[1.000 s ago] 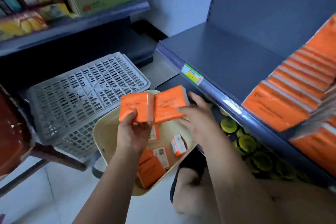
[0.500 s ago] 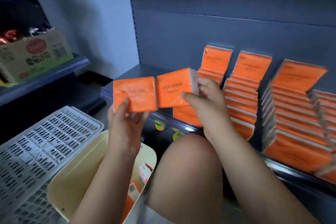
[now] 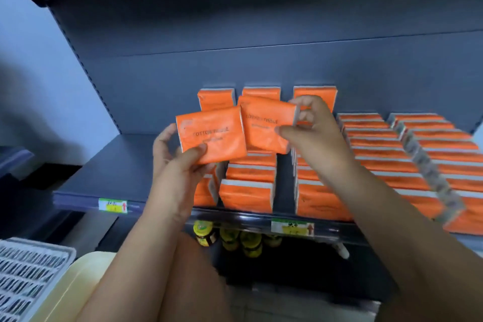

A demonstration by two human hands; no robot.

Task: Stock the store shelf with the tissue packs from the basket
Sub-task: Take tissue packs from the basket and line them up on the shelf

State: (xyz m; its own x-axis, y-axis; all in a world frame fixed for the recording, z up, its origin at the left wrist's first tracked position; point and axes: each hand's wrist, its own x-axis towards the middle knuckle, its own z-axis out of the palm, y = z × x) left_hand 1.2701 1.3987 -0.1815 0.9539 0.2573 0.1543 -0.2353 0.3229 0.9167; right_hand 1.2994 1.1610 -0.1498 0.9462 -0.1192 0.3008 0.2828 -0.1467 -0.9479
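Both hands raised — left hand (image 3: 174,157), right hand (image 3: 311,127) — gripping.

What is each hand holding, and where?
Left hand pinches one tissue pack at its lower edge; right hand grips another pack by its right end.

A single head-worn wide-angle view looks forward and down from close range onto the dark shelf (image 3: 109,165), its stocked rows straight ahead and forearms rising from below.
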